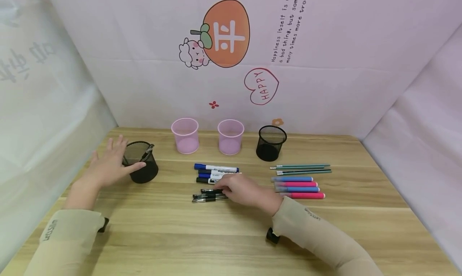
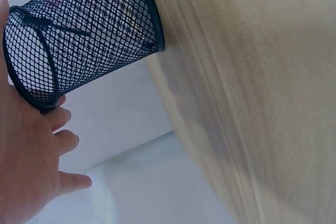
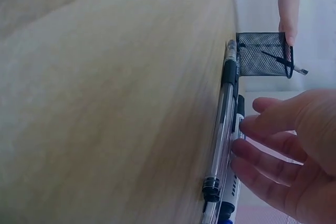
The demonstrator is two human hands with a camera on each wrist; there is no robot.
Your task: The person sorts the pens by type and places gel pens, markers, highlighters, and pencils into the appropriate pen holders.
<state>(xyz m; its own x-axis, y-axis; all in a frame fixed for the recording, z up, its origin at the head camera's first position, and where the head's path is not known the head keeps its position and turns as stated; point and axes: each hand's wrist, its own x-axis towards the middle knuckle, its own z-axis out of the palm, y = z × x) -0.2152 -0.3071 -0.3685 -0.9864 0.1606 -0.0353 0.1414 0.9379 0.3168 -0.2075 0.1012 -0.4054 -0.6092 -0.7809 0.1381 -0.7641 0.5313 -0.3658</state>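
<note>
At the left, my left hand touches the rim of a black mesh pen cup, fingers spread and thumb across its near side. One black pen leans inside that cup, its end above the rim. My right hand is over a few black gel pens lying side by side in the middle of the table. In the right wrist view, its loosely bent fingers are beside the gel pens, with none seen gripped. The right hand covers some pen ends in the head view.
Behind the pens stand two pink mesh cups and another black mesh cup. Several whiteboard markers lie just beyond the gel pens. To the right are several green pencils and blue and pink markers.
</note>
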